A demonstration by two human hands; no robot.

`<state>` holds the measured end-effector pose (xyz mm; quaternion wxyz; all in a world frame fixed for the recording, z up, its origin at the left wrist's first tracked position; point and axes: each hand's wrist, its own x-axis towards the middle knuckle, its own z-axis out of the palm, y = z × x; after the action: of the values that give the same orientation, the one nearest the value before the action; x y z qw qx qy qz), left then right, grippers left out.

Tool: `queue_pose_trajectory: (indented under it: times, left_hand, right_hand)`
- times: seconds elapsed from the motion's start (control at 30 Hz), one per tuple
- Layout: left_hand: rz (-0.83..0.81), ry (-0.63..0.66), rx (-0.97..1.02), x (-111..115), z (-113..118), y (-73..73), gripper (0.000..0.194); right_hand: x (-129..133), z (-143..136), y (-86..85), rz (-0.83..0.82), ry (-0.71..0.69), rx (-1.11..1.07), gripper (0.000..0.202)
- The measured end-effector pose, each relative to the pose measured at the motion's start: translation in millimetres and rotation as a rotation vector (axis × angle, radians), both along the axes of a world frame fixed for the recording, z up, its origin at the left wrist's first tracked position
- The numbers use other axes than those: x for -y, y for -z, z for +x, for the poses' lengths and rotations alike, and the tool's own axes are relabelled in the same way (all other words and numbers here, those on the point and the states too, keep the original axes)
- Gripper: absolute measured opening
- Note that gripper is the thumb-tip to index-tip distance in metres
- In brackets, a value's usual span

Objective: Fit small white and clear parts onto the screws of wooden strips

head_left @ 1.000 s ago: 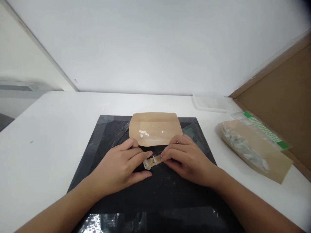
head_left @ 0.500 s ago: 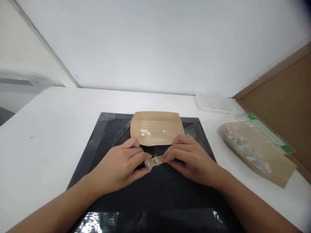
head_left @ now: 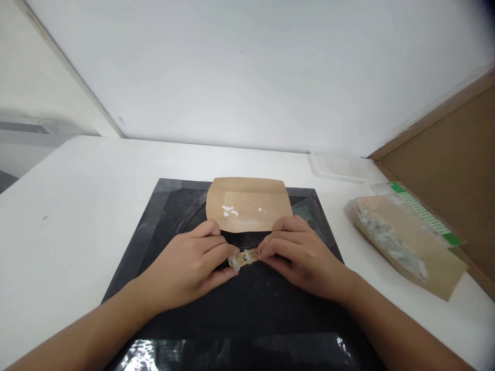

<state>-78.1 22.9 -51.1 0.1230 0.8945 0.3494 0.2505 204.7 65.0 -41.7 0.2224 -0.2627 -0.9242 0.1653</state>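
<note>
A small tan strip [head_left: 243, 258] with whitish translucent bands and shiny metal bits lies between my two hands, low over the black mat [head_left: 247, 304]. My left hand [head_left: 195, 260] pinches its left end between thumb and fingers. At the right end, the fingertips of my right hand [head_left: 299, 252] are closed on the strip and cover that end. Just beyond my fingers, a brown paper sheet [head_left: 249, 193] rests on the mat with several small white pieces [head_left: 229, 210] on it.
On the right of the white table [head_left: 50, 257] lies a brown paper tray [head_left: 436, 268] with many pale translucent pieces [head_left: 390, 247]. Behind it is a clear pack with a green printed edge [head_left: 421, 211]. A clear plastic lid or tray [head_left: 338, 167] sits near the white wall.
The whole view has shifted slightly. Both hands keep nearly the same grip on the strip, with the right fingertips moved only a little.
</note>
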Motion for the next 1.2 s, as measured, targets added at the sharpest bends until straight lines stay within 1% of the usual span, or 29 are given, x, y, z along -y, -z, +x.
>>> queue_pose_trajectory:
  times: [0.17,0.3,0.37,0.4,0.47,0.5,0.53,0.57,0.6,0.63,0.67,0.7,0.77,0.87,0.97,1.07,1.13,1.2]
  left_hand:
    - [0.007,0.004,-0.006,-0.5,0.2,0.6,0.015]
    - [-0.014,0.015,-0.011,0.3,-3.6,1.2,0.015]
    - [-0.022,0.020,-0.008,-0.4,-6.6,1.5,0.019]
    - [-0.027,0.024,-0.007,-1.2,-8.1,1.5,0.021]
    - [-0.037,0.036,-0.009,-3.3,-10.4,1.0,0.025]
    - [-0.041,0.045,-0.011,-4.4,-11.1,0.7,0.025]
    - [-0.045,0.055,-0.010,-5.5,-11.6,0.2,0.025]
    - [-0.049,0.066,-0.008,-6.3,-11.9,-0.3,0.024]
    - [-0.053,0.080,-0.002,-6.8,-12.0,-0.8,0.023]
    - [-0.060,0.095,0.003,-7.0,-12.0,-1.4,0.023]
    - [-0.068,0.111,0.008,-6.9,-12.0,-1.9,0.023]
    - [-0.077,0.128,0.010,-6.5,-11.9,-2.5,0.023]
    - [-0.092,0.155,0.008,-5.3,-11.9,-3.8,0.023]
    - [-0.108,0.172,-0.002,-3.7,-11.3,-5.9,0.021]
    - [-0.106,0.188,-0.010,-3.0,-10.3,-7.4,0.021]
    - [-0.091,0.203,-0.013,-2.9,-9.8,-9.0,0.021]
    - [-0.078,0.211,-0.006,-3.0,-9.5,-11.1,0.024]
    - [-0.058,0.220,0.014,-3.3,-9.2,-14.2,0.032]
  right_hand:
    - [1.5,-0.4,-2.3,0.017,-0.013,0.013,0.001]
    - [-2.2,4.4,-15.9,0.058,-0.031,-0.002,0.009]
    - [-7.8,11.4,-24.4,0.130,0.041,-0.033,0.006]
    - [-11.5,16.3,-28.1,0.200,0.141,-0.054,0.005]
    - [-20.2,29.1,-33.9,0.286,0.371,-0.135,0.005]
    - [-24.9,36.6,-36.0,0.312,0.500,-0.167,0.014]
    - [-29.6,44.6,-37.6,0.316,0.704,-0.190,0.022]
    - [-34.1,52.7,-38.8,0.299,0.847,-0.178,0.033]
    - [-38.2,60.7,-39.8,0.282,0.950,-0.154,0.041]
    - [-41.7,68.1,-40.5,0.251,1.000,-0.103,0.043]
    - [-44.4,74.8,-41.1,0.211,1.014,-0.032,0.041]
    - [-46.3,80.4,-41.3,0.177,1.008,0.051,0.032]
    - [-47.7,88.0,-40.7,0.148,0.944,0.192,0.020]
    - [-46.1,91.2,-37.7,0.143,0.821,0.318,0.017]
    - [-44.6,90.9,-35.9,0.159,0.782,0.365,0.018]
    - [-45.4,93.9,-38.5,0.218,0.836,0.329,0.023]
    - [-46.3,97.6,-41.3,0.243,0.922,0.269,0.026]
    - [-46.9,100.6,-43.2,0.233,1.009,0.197,0.026]
